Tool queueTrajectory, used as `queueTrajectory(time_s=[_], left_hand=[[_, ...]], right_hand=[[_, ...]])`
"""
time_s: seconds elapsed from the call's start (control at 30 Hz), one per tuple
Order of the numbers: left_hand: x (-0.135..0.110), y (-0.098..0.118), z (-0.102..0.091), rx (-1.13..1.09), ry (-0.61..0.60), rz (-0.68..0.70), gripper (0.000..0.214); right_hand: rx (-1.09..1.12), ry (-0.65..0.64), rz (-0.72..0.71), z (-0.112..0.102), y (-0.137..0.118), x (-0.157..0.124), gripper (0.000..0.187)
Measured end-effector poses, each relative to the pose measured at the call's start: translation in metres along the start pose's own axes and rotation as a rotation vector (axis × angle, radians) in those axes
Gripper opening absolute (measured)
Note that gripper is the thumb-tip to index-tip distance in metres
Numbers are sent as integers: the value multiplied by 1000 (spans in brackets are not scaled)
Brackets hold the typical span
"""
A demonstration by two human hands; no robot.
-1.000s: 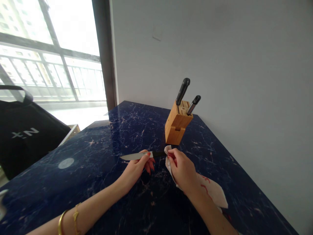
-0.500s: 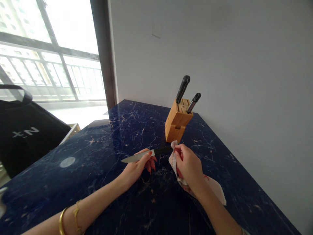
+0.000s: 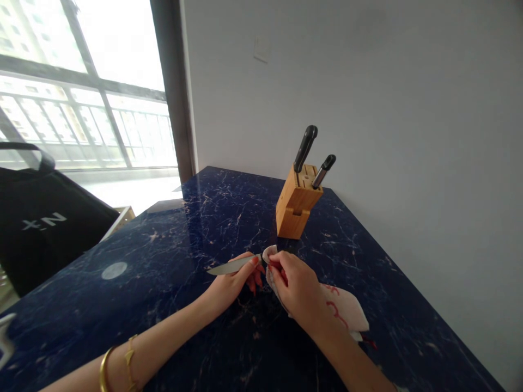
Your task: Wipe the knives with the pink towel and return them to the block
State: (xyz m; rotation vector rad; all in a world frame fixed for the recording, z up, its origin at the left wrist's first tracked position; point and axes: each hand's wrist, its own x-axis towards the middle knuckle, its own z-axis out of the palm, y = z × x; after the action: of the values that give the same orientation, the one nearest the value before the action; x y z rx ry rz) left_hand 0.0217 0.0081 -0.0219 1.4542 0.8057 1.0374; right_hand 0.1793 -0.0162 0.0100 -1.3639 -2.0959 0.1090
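A kitchen knife (image 3: 229,267) lies in my left hand (image 3: 232,280), its blade pointing left and pinched near the handle end by thumb and fingers. My right hand (image 3: 298,286) grips a white cloth (image 3: 341,307) with red markings. One folded corner of that cloth wraps the knife's dark handle close to the blade, and much of the handle is hidden by the cloth and fingers. The rest of the cloth trails out under my right wrist onto the table.
Behind my hands stands a wooden knife block (image 3: 296,204) holding a black-handled knife (image 3: 305,148) and a tool with a metal-and-black handle (image 3: 324,171). The dark blue marbled table (image 3: 229,207) meets a wall. A black bag (image 3: 44,223) is at the left; a round pale disc (image 3: 114,270) lies nearer.
My right hand has slid left along the handle with the cloth, toward the blade. The cloth's trailing part has spread out more. My left hand and the knife have shifted slightly right.
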Motion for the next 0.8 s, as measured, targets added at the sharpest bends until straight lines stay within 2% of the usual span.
queueTrajectory(time_s=[0.13, 0.3, 0.4, 0.57, 0.8], left_hand=[[0, 1, -2, -4, 7, -6, 29], [0, 4, -4, -18, 1, 7, 30], [-1, 5, -4, -15, -20, 24, 30], [-1, 6, -4, 10, -40, 41, 30], [1, 4, -5, -8, -33, 28, 31]], right_hand=[[7, 44, 79, -2, 7, 1, 15], [14, 145, 267, -8, 27, 6, 13], [65, 197, 321, -10, 39, 8, 14], [205, 263, 290, -9, 50, 10, 19], [356, 110, 190, -11, 54, 12, 23]])
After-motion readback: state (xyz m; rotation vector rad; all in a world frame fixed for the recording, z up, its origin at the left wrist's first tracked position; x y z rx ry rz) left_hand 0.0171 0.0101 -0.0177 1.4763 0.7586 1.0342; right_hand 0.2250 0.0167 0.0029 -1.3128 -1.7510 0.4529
